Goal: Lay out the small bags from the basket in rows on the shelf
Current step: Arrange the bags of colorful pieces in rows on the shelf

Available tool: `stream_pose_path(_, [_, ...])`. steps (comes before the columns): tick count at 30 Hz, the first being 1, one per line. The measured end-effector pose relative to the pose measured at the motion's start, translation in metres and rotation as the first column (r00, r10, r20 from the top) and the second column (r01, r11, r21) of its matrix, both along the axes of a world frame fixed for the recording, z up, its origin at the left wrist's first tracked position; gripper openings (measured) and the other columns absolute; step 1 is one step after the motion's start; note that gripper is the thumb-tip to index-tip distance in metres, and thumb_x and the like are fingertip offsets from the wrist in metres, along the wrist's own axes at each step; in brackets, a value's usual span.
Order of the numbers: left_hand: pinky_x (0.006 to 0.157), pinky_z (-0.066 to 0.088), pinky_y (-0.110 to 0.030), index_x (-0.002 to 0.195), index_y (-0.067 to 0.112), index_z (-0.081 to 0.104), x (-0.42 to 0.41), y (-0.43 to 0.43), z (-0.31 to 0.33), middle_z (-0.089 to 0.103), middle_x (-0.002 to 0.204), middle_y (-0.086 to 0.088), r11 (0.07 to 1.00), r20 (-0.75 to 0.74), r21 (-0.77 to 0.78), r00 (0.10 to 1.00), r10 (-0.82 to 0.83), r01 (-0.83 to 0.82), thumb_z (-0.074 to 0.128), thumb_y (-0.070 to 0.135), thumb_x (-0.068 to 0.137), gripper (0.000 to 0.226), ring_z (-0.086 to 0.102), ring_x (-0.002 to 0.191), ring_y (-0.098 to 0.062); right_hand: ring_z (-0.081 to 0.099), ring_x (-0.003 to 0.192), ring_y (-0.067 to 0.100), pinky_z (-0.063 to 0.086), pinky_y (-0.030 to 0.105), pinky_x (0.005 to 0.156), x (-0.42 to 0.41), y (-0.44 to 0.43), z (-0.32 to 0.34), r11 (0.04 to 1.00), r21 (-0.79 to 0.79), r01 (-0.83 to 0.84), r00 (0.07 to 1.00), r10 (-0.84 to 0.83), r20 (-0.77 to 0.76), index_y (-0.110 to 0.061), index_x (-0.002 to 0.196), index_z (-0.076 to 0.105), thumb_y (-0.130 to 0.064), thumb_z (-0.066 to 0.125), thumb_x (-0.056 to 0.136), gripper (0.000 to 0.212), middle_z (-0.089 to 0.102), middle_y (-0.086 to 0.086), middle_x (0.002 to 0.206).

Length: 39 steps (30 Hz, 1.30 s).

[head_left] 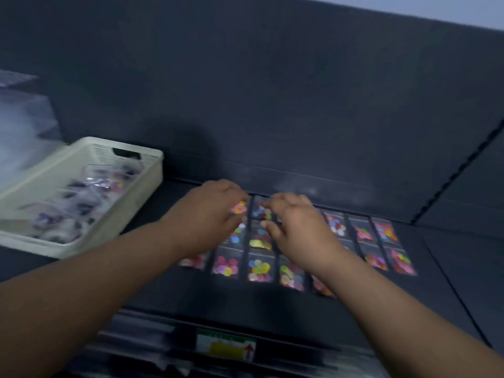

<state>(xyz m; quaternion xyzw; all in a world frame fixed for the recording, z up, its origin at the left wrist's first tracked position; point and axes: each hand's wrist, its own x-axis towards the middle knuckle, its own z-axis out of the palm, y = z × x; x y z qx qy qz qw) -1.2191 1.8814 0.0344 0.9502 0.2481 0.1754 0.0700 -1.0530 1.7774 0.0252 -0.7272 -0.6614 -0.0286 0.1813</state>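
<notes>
Clear disc-filled small bags (pixel 258 268), at three o'clock of the cream plastic basket (pixel 136 211), are covered by the left hand (pixel 210 214) and the right hand (pixel 297 227); whether anything is gripped cannot be told.

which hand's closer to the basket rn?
Left. The left hand is over the laid-out bags just right of the basket; the right hand is farther right, beyond the left hand.

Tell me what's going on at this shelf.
A person is laying small bags of colourful pieces in rows on the dark shelf. Several rows lie there already. The left hand and right hand both reach over the far rows. Blur hides whether the fingers hold a bag. The cream basket on the left holds more bags.
</notes>
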Motion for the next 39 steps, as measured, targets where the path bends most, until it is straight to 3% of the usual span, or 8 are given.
stream_pose_path(8, [0.098, 0.038, -0.033, 0.123, 0.016, 0.059, -0.125, 0.081, 0.026, 0.059, 0.124, -0.004, 0.953, 0.004, 0.024, 0.953, 0.302, -0.302, 0.053, 0.041, 0.086, 0.045, 0.053, 0.115, -0.026, 0.044, 0.118, 0.026, 0.037, 0.033, 0.101, -0.104, 0.103, 0.021, 0.978, 0.012, -0.208, 0.976, 0.209, -0.058, -0.017, 0.131, 0.053, -0.032, 0.056, 0.091, 0.043, 0.051, 0.004, 0.132])
stream_pose_path(14, [0.095, 0.041, -0.033, 0.124, 0.020, 0.057, -0.200, 0.133, 0.017, 0.058, 0.124, -0.003, 0.930, -0.060, -0.002, 0.929, 0.366, -0.366, 0.058, 0.034, 0.088, 0.039, 0.052, 0.114, -0.022, 0.045, 0.120, 0.025, 0.038, 0.032, 0.100, -0.165, 0.167, 0.021, 0.967, -0.061, -0.246, 0.968, 0.241, -0.073, -0.019, 0.131, 0.052, -0.031, 0.056, 0.090, 0.043, 0.052, 0.004, 0.131])
stream_pose_path(21, [0.091, 0.044, -0.036, 0.121, 0.015, 0.062, -0.240, 0.175, -0.003, 0.061, 0.117, -0.009, 0.931, -0.088, -0.112, 0.937, 0.339, -0.347, 0.060, 0.026, 0.085, 0.037, 0.055, 0.110, -0.027, 0.052, 0.115, 0.023, 0.042, 0.027, 0.093, -0.206, 0.224, 0.016, 0.946, -0.212, -0.244, 0.968, 0.226, -0.109, -0.019, 0.128, 0.054, -0.025, 0.058, 0.089, 0.040, 0.053, 0.005, 0.129])
stream_pose_path(25, [0.082, 0.049, -0.041, 0.104, 0.013, 0.068, -0.249, 0.195, -0.015, 0.066, 0.103, -0.008, 0.948, -0.132, -0.067, 0.945, 0.299, -0.310, 0.050, 0.034, 0.072, 0.042, 0.061, 0.095, -0.029, 0.055, 0.107, 0.026, 0.046, 0.032, 0.089, -0.226, 0.258, 0.001, 0.914, -0.334, -0.230, 0.973, 0.218, -0.072, -0.019, 0.120, 0.059, -0.025, 0.058, 0.087, 0.033, 0.057, 0.007, 0.119])
stream_pose_path(29, [0.079, 0.049, -0.041, 0.100, 0.015, 0.067, -0.251, 0.205, -0.022, 0.065, 0.097, -0.005, 0.968, -0.134, -0.028, 0.961, 0.242, -0.248, 0.049, 0.035, 0.072, 0.039, 0.061, 0.090, -0.028, 0.057, 0.103, 0.026, 0.047, 0.035, 0.089, -0.247, 0.279, -0.016, 0.791, -0.560, -0.248, 0.966, 0.247, -0.079, -0.024, 0.118, 0.056, -0.029, 0.056, 0.086, 0.033, 0.058, 0.006, 0.118])
stream_pose_path(33, [0.087, 0.046, -0.040, 0.113, 0.018, 0.061, -0.245, 0.217, -0.021, 0.060, 0.110, -0.002, 0.975, -0.153, -0.047, 0.966, 0.209, -0.218, 0.054, 0.034, 0.082, 0.036, 0.056, 0.101, -0.024, 0.056, 0.110, 0.022, 0.046, 0.030, 0.092, -0.254, 0.268, -0.019, 0.683, -0.656, -0.322, 0.937, 0.329, -0.119, -0.032, 0.131, 0.047, -0.017, 0.049, 0.088, 0.046, 0.056, 0.000, 0.129])
stream_pose_path(35, [0.089, 0.045, -0.039, 0.117, 0.016, 0.058, -0.239, 0.222, -0.021, 0.057, 0.115, -0.003, 0.976, -0.154, -0.079, 0.969, 0.191, -0.205, 0.052, 0.029, 0.086, 0.035, 0.053, 0.105, -0.024, 0.055, 0.111, 0.022, 0.042, 0.033, 0.099, -0.244, 0.260, -0.009, 0.719, -0.617, -0.319, 0.944, 0.296, -0.143, -0.035, 0.128, 0.052, -0.012, 0.046, 0.088, 0.047, 0.058, -0.001, 0.126])
stream_pose_path(39, [0.087, 0.047, -0.038, 0.117, 0.016, 0.058, -0.214, 0.232, -0.024, 0.058, 0.111, -0.004, 0.969, -0.170, -0.168, 0.973, 0.153, -0.181, 0.049, 0.022, 0.089, 0.031, 0.054, 0.105, -0.025, 0.056, 0.108, 0.029, 0.048, 0.035, 0.089, -0.207, 0.258, 0.008, 0.941, -0.331, -0.065, 0.997, 0.071, 0.004, -0.029, 0.122, 0.057, -0.008, 0.048, 0.082, 0.047, 0.060, 0.004, 0.117])
